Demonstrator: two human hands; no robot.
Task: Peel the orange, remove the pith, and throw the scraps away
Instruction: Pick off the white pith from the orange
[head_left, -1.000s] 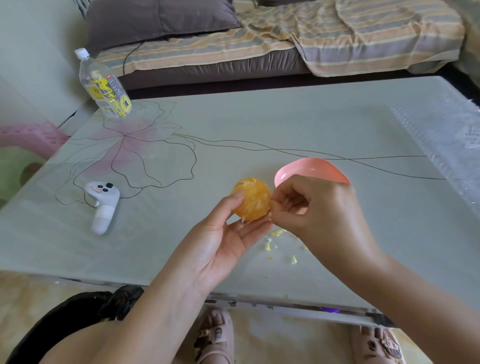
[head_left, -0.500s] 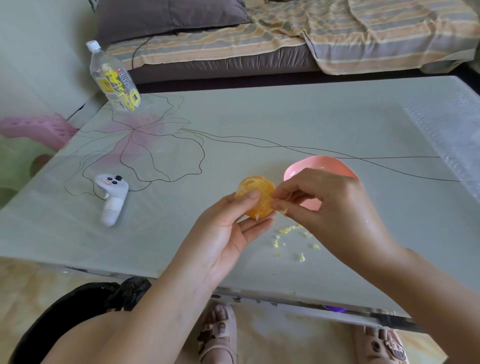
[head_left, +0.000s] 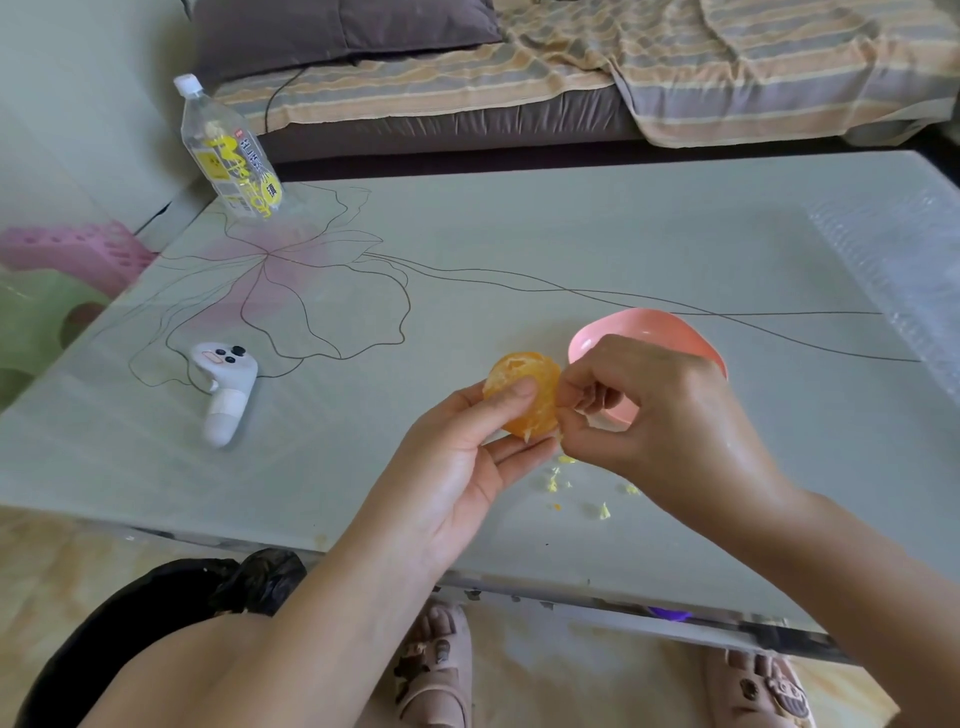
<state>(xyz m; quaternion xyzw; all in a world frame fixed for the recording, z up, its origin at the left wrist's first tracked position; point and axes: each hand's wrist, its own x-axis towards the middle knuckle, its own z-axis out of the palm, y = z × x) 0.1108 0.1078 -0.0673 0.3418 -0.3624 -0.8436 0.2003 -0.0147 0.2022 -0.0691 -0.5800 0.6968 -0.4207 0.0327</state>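
A peeled orange (head_left: 530, 395) sits in my left hand (head_left: 467, 462), thumb on top and fingers beneath, just above the table. My right hand (head_left: 654, 415) is at the orange's right side, thumb and fingertips pinched on a thin bit of pith at its lower right edge. Several small pale yellow scraps of pith (head_left: 576, 488) lie on the table under my hands. A pink bowl (head_left: 649, 332) stands right behind my right hand, partly hidden by it.
A white handheld controller (head_left: 223, 389) lies on the glass table (head_left: 571, 249) to the left. A clear bottle (head_left: 228, 150) with a yellow label stands at the far left corner. A black bag (head_left: 171, 597) sits on the floor by my left knee. A sofa runs behind the table.
My left thumb has shifted onto the top of the orange and turned it slightly. My right fingers have moved down to pinch at its lower right edge. A few more scraps lie on the table.
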